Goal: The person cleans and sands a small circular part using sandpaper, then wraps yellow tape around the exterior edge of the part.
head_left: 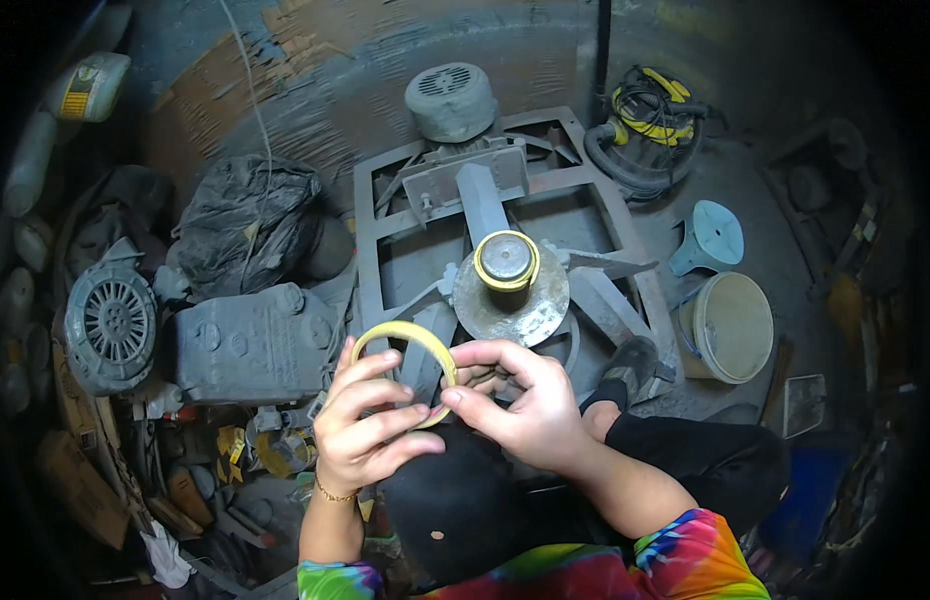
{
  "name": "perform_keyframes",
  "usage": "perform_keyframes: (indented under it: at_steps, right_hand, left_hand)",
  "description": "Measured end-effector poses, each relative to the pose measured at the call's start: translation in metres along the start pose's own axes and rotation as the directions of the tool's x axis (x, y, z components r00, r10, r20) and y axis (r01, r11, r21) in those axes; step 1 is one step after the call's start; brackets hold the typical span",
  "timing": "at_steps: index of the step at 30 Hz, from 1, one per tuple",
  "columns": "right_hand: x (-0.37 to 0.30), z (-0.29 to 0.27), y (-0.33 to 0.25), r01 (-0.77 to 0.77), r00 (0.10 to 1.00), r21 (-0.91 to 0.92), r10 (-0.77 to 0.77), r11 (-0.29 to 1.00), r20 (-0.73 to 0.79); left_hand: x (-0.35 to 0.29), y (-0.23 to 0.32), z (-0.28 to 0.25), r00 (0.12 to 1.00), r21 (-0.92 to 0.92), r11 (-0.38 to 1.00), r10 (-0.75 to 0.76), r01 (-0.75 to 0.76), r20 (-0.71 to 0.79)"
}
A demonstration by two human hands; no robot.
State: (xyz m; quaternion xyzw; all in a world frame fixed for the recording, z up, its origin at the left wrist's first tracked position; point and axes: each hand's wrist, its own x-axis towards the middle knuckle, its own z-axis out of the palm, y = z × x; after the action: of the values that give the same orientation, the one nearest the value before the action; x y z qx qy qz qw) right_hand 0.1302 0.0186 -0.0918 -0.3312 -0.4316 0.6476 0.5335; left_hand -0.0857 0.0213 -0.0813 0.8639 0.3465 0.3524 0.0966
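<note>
I hold a thin yellow ring (405,328) up in front of my knees, tilted so that its open middle shows. My left hand (370,425) is curled around its left and lower rim, fingers bent against it. On the other side my right hand (515,400) pinches the rim between thumb and fingers. Just beyond the hands stands a round metal shaft (507,258) on a dusty disc-shaped flange (545,318). A similar yellow band (533,268) encircles the shaft near its top.
The shaft sits in a grey steel frame (625,215) with a motor (450,100) at its far end. To the right are a blue stool (720,238), a white bucket (735,330) and a yellow-black vacuum (657,125). A dusty geared motor (245,340) lies left.
</note>
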Motion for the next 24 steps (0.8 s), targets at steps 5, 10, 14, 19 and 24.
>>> perform_keyframes:
  at_steps: [5,10,14,19,24]
  right_hand:
    - [0.008,-0.010,0.000,0.526,0.839,-0.567,-0.495,0.634,0.225]
    - [0.011,-0.011,-0.003,0.570,0.796,-0.584,-0.563,0.578,0.220]
    - [0.005,-0.014,0.002,0.481,0.836,-0.634,-0.536,0.606,0.122]
    - [0.005,-0.014,0.001,0.495,0.802,-0.681,-0.585,0.540,0.119]
    - [0.005,-0.015,0.002,0.518,0.790,-0.691,-0.592,0.504,0.160]
  left_hand:
    - [0.006,-0.008,0.010,0.839,-0.293,0.955,-0.188,0.036,-0.510]
    - [0.014,-0.006,-0.007,0.950,-0.572,0.762,-0.287,0.303,0.121]
    - [0.019,0.003,-0.008,0.989,-0.254,0.956,-0.141,0.147,0.042]
    - [0.024,0.013,-0.008,0.992,-0.013,0.998,-0.058,0.060,0.115]
    - [0.026,0.018,-0.014,0.981,0.107,0.994,-0.029,0.008,0.189]
